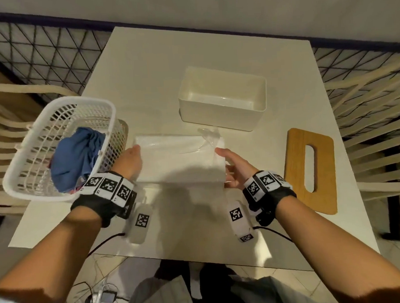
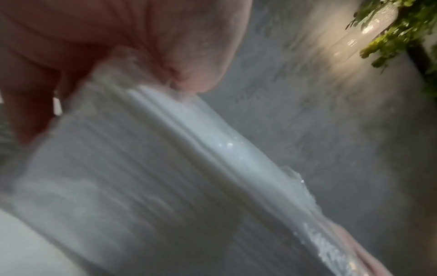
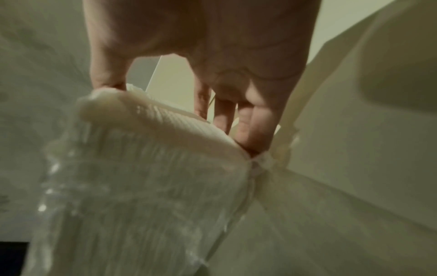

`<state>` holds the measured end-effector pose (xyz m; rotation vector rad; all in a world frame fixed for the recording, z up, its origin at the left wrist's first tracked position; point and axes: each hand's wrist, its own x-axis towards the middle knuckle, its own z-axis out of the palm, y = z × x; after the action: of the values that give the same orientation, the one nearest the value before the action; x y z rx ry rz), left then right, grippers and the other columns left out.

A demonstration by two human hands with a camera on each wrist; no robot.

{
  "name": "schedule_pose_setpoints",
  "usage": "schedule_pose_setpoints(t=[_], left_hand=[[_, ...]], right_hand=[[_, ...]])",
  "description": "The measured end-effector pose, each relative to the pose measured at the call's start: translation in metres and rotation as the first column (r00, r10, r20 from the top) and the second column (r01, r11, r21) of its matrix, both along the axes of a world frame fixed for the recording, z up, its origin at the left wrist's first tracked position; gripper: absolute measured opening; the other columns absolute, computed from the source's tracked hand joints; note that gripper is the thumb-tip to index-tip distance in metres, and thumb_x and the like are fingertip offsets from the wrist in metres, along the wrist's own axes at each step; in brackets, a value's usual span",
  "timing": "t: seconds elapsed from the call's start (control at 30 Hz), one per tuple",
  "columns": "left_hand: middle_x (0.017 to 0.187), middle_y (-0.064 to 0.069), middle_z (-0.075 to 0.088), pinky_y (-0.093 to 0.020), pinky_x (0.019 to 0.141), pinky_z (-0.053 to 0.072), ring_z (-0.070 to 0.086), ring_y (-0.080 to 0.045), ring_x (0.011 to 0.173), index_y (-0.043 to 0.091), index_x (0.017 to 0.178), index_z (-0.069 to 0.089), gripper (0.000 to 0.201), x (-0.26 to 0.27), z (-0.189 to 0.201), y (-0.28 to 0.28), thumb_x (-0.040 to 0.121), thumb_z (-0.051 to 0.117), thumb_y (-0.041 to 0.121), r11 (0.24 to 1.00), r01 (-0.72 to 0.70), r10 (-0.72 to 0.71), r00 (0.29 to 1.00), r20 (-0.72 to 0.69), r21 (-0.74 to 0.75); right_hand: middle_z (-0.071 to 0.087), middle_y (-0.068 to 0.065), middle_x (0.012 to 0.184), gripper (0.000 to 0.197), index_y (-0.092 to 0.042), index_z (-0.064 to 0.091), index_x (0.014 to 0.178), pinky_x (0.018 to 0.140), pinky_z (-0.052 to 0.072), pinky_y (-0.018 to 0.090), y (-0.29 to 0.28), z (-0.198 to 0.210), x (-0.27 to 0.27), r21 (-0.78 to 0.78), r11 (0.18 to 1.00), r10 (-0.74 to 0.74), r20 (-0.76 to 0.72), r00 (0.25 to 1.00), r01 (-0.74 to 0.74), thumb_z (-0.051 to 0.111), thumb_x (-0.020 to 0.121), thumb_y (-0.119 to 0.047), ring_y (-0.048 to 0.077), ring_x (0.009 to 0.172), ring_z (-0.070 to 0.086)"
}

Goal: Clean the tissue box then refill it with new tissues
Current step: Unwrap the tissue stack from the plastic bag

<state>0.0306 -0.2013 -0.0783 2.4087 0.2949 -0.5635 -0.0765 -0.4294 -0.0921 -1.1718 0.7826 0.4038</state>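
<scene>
Both hands (image 1: 128, 162) (image 1: 235, 170) grip the tissue pack (image 1: 178, 159); wrist views show stacked plies.

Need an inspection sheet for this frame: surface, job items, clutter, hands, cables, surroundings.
Surface: pale table, shadowed near the front edge.
Job's things: box open, nothing seen inside; wooden lid with slot flat to its right; tissue pack in clear wrap, in front of the box, between both hands.
Clutter: white basket at the table's left edge, blue cloth inside.
Hands: left hand holds the pack's left end; right hand holds its right end, thumb on top, fingers at the far side.
Cables: black leads run from the wrist rigs over the front edge; more on the floor.
Surroundings: slatted chairs at both sides, mesh fence behind.
</scene>
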Motion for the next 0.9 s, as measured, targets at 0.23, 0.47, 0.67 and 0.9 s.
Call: schedule_pose_setpoints(t=[0.23,0.47,0.67,0.9], left_hand=[[0.123,-0.032,0.049,-0.039,0.098,0.033,0.047,-0.040,0.116,-0.009,0.118,0.044,0.047,-0.015,0.004,-0.005,0.102,0.018,0.026,0.998,0.051,-0.054,0.995,0.086,0.036],[0.122,-0.036,0.051,-0.044,0.094,0.037,0.049,-0.045,0.115,-0.011,0.119,0.044,0.039,-0.008,0.007,-0.008,0.101,0.025,0.017,0.988,0.079,-0.094,0.989,0.111,0.131],[0.120,-0.031,0.054,-0.043,0.095,0.041,0.053,-0.043,0.109,-0.005,0.122,0.042,0.051,-0.009,-0.002,-0.003,0.099,0.027,0.038,0.990,0.094,-0.102,0.993,0.067,0.109],[0.100,-0.028,0.061,-0.042,0.077,0.043,0.058,-0.040,0.092,0.000,0.113,0.042,0.035,-0.006,0.000,-0.003,0.096,0.041,0.031,0.937,0.269,-0.304,0.942,0.141,0.223]], right_hand=[[0.052,0.002,0.081,0.033,-0.022,0.064,0.090,0.067,0.042,0.030,0.005,0.002,0.003,-0.078,0.992,0.100,-0.016,0.995,-0.101,0.059,0.077,-0.052,0.021,0.077,0.049],[0.056,0.009,0.086,0.038,-0.015,0.063,0.090,0.069,0.047,0.030,-0.010,0.000,0.002,-0.118,0.992,-0.055,-0.071,0.996,0.046,0.067,0.067,-0.045,0.024,0.074,0.055],[0.064,0.010,0.089,0.065,-0.019,0.066,0.107,0.081,0.046,0.034,-0.029,0.000,-0.014,0.039,0.998,-0.053,-0.114,0.992,0.058,0.076,0.054,-0.055,0.030,0.080,0.059],[0.042,0.002,0.058,0.029,-0.016,0.059,0.078,0.052,0.018,0.028,-0.039,0.019,-0.016,-0.128,0.991,0.032,-0.067,0.997,-0.040,0.075,0.062,-0.035,0.019,0.051,0.033]])
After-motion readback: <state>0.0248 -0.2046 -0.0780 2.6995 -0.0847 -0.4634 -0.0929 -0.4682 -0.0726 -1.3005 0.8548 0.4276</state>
